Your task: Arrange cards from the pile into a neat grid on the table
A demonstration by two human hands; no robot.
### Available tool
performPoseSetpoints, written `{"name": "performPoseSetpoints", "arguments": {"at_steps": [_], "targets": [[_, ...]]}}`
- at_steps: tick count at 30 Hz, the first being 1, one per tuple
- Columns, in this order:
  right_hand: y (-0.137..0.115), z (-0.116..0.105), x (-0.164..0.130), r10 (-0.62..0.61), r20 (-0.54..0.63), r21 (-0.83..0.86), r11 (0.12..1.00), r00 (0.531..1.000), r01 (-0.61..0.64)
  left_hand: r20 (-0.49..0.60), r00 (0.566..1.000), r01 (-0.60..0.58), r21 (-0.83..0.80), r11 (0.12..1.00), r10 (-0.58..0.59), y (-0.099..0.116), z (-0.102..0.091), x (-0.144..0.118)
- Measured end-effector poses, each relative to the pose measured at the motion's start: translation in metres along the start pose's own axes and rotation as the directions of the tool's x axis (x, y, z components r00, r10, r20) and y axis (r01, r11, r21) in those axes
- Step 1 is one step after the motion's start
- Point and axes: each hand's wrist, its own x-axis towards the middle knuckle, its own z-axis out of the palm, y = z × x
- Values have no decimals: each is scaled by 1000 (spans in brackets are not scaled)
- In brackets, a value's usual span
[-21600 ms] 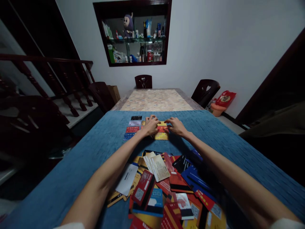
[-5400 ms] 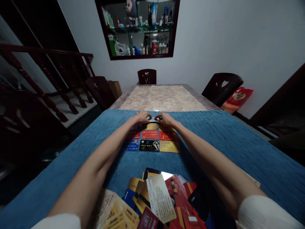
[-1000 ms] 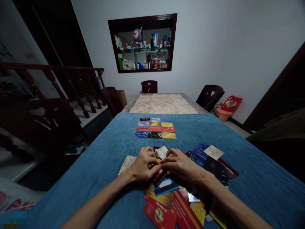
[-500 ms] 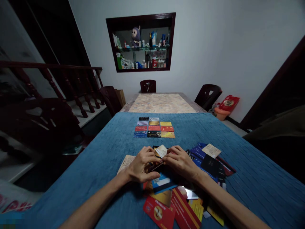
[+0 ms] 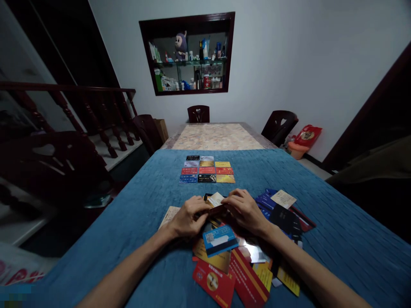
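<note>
Between my left hand (image 5: 189,218) and my right hand (image 5: 246,212), a dark reddish card (image 5: 216,209) is pinched at its two ends, tilted so that mostly its edge shows. A pale card (image 5: 215,199) lies just beyond it. Below my fingers spreads a loose heap of plastic cards, with a blue card (image 5: 220,241) on top and a red card (image 5: 213,282) at the near side. Part of a cream card (image 5: 168,216) shows beside my left hand. More cards, among them a black card (image 5: 282,219), fan out past my right wrist.
Farther up the blue cloth (image 5: 144,205), several cards stand in neat rows, including a red card (image 5: 207,170) and a black card (image 5: 206,178). Dark wooden chairs, such as one at the far end (image 5: 198,114), surround the table.
My hands have shifted slightly away from me and apart, with the dark reddish card now stretched between them. The blue card in the heap is more fully uncovered.
</note>
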Motion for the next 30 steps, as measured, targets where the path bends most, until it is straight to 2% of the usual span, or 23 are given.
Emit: {"name": "performPoseSetpoints", "arguments": {"at_steps": [6, 17, 30], "targets": [[-1, -2, 1, 76, 65, 78, 994, 995, -81, 12, 999, 50, -15, 999, -50, -6, -3, 0], [4, 3, -2, 181, 41, 78, 980, 983, -184, -51, 990, 131, -19, 991, -132, -15, 0, -4], [3, 2, 0, 120, 50, -6, 993, 992, -119, -71, 986, 153, -6, 988, -153, -16, 2, -3]]}}
